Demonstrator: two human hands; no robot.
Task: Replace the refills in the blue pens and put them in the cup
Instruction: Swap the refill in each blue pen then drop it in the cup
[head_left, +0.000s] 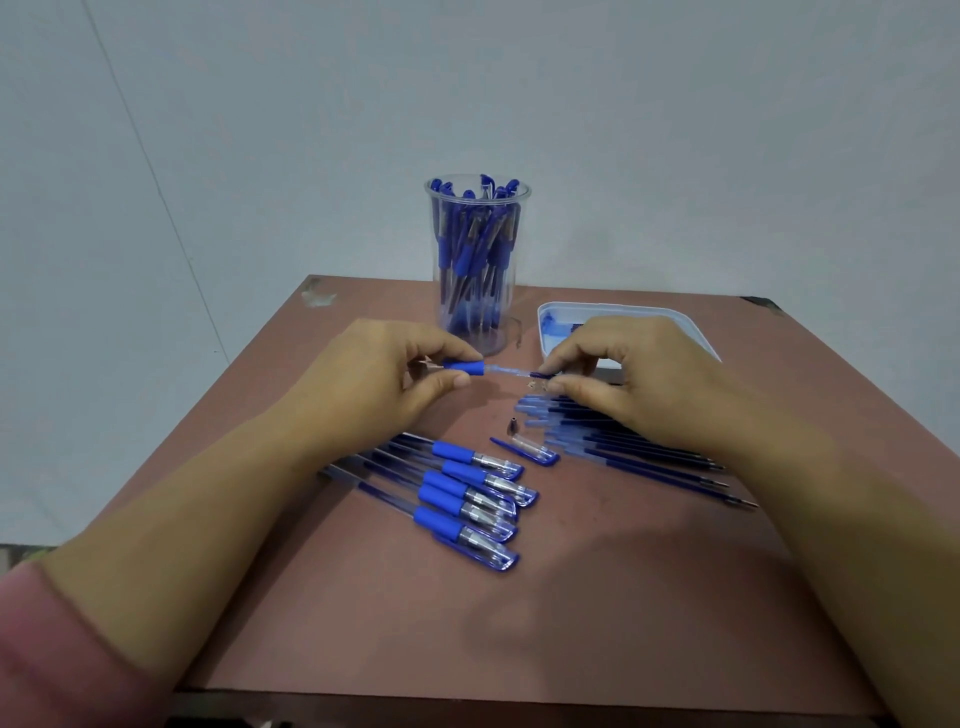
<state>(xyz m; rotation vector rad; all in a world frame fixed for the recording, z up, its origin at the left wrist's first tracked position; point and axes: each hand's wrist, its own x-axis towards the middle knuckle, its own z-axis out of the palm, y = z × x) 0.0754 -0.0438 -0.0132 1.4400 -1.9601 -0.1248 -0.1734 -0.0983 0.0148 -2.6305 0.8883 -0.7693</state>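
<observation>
Now left hand (374, 384) pinches pen barrel (465, 368), right hand (639, 379) pinches refill (535, 373); 5 capped pens (470, 501), 1 cup (441, 291).

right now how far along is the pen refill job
Done: the cup stands packed with blue pens. In hand: the left hand holds an open pen barrel by its grip while the right hand pinches a refill at its mouth; a cap and metal tip lie on the table. Left: a row of capped pens and loose refills wait nearby.
</observation>
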